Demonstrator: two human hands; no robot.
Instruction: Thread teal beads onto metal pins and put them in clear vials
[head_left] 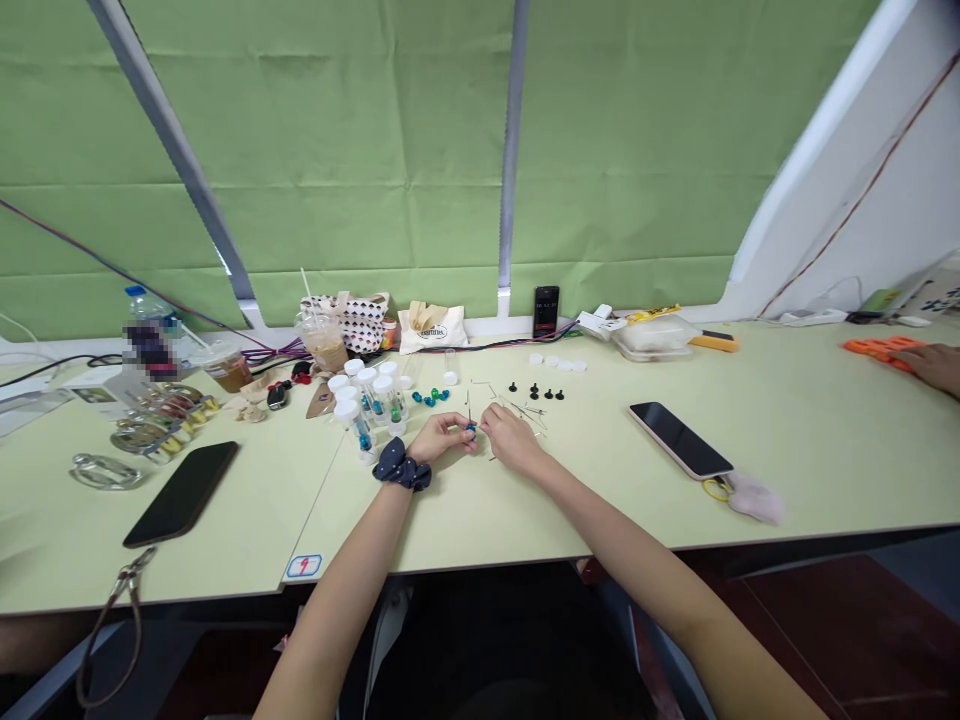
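Note:
My left hand (444, 436), with a dark dotted scrunchie (403, 466) at its wrist, pinches a small blue piece (471, 429); a thin dark rod stands up from it. Close to its right, my right hand (511, 438) has its fingers closed together; what they hold, if anything, is hidden. Behind the hands lie small blue and green pieces (431, 397), thin metal rods (525, 408) and several black flanged parts (534, 390). Left of them stand clear tubes with white caps (364, 430), some with blue or green pieces inside.
White caps (559, 363) lie farther back, near an upright phone (546, 312) showing a timer. One phone (681, 441) lies at right, another phone (182, 493) at left. Drink cups (324, 342) and metal clamp-like items (150, 430) stand left. Another person's hand (941, 368) touches an orange object (877, 350).

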